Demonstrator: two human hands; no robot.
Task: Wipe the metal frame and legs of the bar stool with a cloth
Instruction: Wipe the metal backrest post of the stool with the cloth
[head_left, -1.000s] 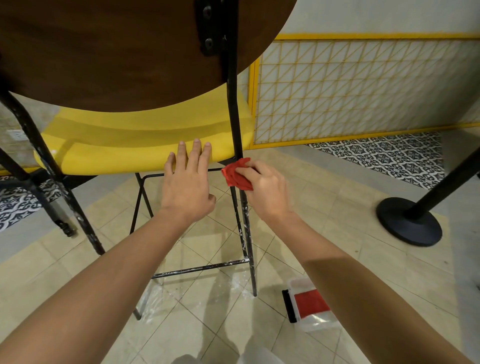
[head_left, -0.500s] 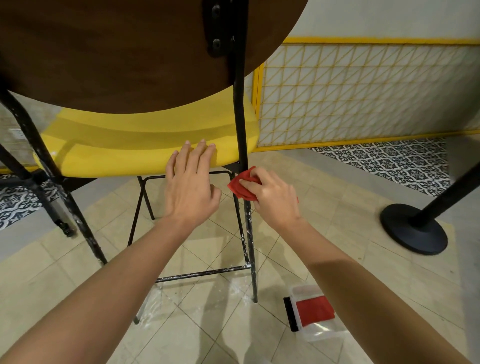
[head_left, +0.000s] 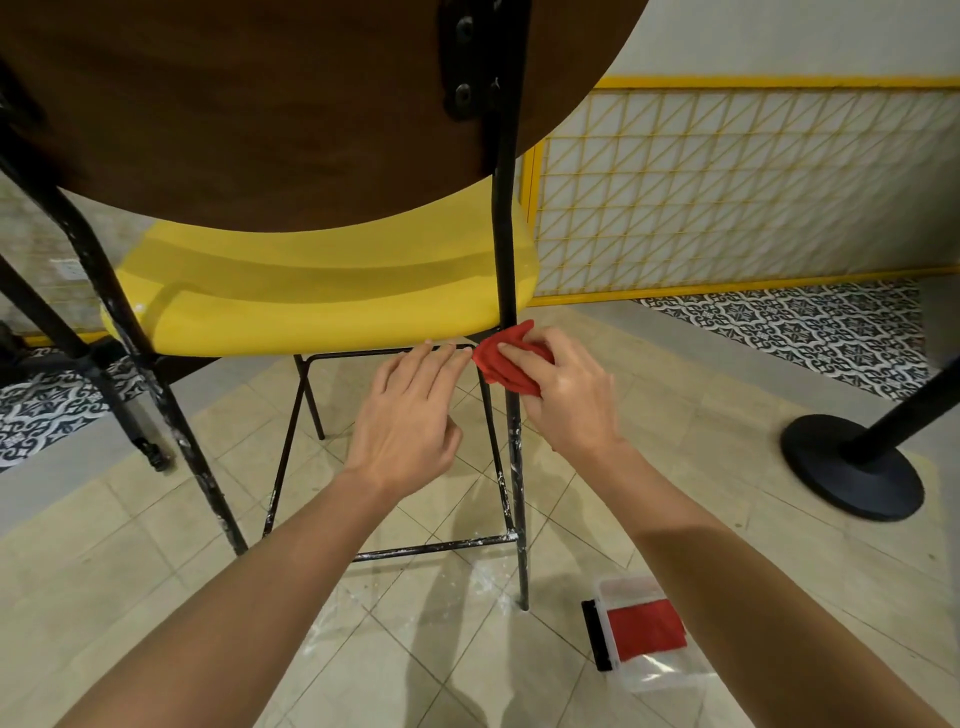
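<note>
Centrally, the right hand (head_left: 566, 389) grips a bunched red cloth (head_left: 501, 364) against the bar stool's black upright leg (head_left: 514, 467), just under the lower edge of the yellow seat (head_left: 322, 291). Its fingers curl over the cloth, which wraps the tube where a thin upper rail (head_left: 363, 355) meets it. The left hand (head_left: 410, 415) lies just beside the cloth on the frame's left, fingers straight and released, their tips touching the seat's edge at the rail.

Above, the brown wooden backrest (head_left: 260, 104) fills the upper left of the frame, bolted to the same upright. Below the hands the leg runs down, flecked with white, to the beige tiled floor (head_left: 156, 571). A lower crossbar (head_left: 436, 546) joins it near the bottom, and open space shows between the two rails.

A second black leg (head_left: 171, 415) slants through the left of the frame, well apart from the hands. At lower right, near the foot of the wiped leg, a clear plastic box (head_left: 639, 629) holds another red cloth. A black stanchion base (head_left: 852, 467) sits at the right edge, well apart. A yellow mesh panel (head_left: 727, 197) closes off the upper right.
</note>
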